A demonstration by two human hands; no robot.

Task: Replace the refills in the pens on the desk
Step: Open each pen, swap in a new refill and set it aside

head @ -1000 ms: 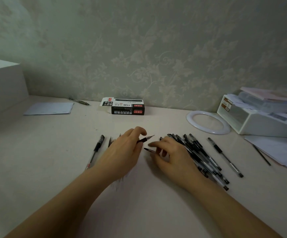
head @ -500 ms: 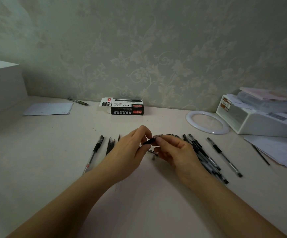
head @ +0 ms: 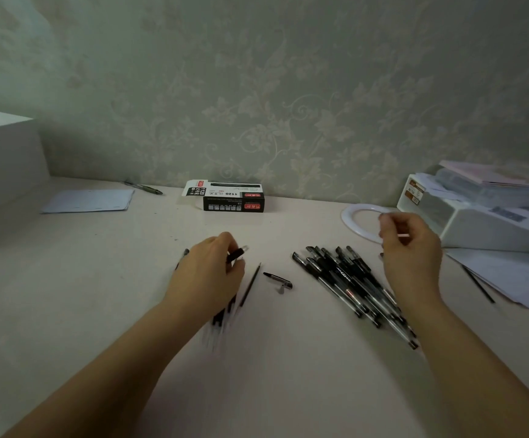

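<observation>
— What can you read from up there?

— Only the refill box by the wall: "1120" in black on its white top and again on the open flap, with red labels whose characters are too small for me to make out. The white organizer on the right carries an orange tag I can't read either.

— And your hands?

— My left hand sits low over the worktop, fingers curled round a pen barrel; its black, clear-tipped end sticks out past my thumb toward the right. My right hand is raised over the far end of the pen pile, in front of the white ring, fingertips pinched together. A thin pale sliver shows beside them, but whether that grip holds it I can't tell.

— Where is the rest of the work?

— A loose refill lies on the worktop just right of my left hand, and a black cap next to it. More dark refills lie under my left wrist, blurred.
</observation>
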